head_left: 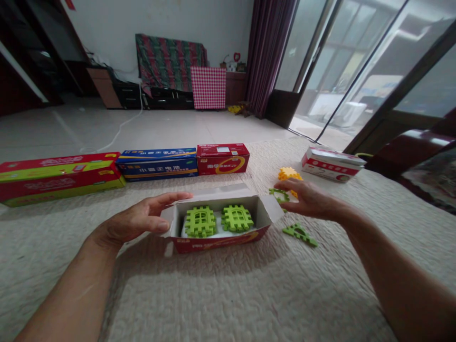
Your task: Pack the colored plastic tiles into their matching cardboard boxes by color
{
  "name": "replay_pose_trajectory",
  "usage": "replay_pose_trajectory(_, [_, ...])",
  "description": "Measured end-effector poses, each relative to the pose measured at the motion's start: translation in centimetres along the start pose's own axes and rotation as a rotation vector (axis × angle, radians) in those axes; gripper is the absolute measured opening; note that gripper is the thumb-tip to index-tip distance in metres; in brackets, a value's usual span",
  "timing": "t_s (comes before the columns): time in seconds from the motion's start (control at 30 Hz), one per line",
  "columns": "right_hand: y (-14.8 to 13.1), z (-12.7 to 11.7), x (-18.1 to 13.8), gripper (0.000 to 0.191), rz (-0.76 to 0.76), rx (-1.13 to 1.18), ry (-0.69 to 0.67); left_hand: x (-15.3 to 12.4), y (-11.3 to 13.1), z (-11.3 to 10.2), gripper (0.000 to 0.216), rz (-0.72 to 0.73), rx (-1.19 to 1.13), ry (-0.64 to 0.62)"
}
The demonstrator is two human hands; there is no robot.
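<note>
Two green stacks (200,222), in box (221,241), right of left grip (137,218)

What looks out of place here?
Maybe the green triangle piece: it lies loose on the quilt, right of the open box, while the green window pieces sit inside. I can't see anything spilled or broken.

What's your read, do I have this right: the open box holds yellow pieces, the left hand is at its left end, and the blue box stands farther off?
Not quite: in the head view, the pieces in the open box are green. The left hand and blue box are as you say.
</note>
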State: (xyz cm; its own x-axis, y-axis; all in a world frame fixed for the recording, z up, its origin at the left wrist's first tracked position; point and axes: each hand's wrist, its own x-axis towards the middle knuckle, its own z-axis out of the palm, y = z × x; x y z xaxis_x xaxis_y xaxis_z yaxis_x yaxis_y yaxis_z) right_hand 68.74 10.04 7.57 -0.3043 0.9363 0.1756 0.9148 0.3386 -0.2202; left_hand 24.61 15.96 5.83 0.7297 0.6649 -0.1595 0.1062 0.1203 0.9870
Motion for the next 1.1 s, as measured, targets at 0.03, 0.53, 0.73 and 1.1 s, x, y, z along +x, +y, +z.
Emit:
replay_pose_trajectory(0.03, [0.0, -0.5, 0.0, 0.041, 0.013, -0.013, 0.047, 0.0, 0.0, 0.0, 0.077, 0.003, 0.002, -0.003])
replay_pose_trajectory(0.53, [-12.3, -1.3, 0.3, 0.035, -0.267, 0.236, 0.152, -0.1, -0.1, -0.2, 0.076, 0.022, 0.011, -0.021])
replay_pose_trajectory(0.73, [-11.8, -1.0, 0.4, 0.042, -0.278, 0.243, 0.167, -0.1, -0.2, -0.2, 0.079, 0.006, 0.016, -0.025])
replay_pose_trajectory(1.1, [-2.9, -2.3, 0.2, 0.033, -0.053, 0.135, 0.119, -0.1, 0.0, -0.1, 0.078, -0.015, 0.003, -0.015])
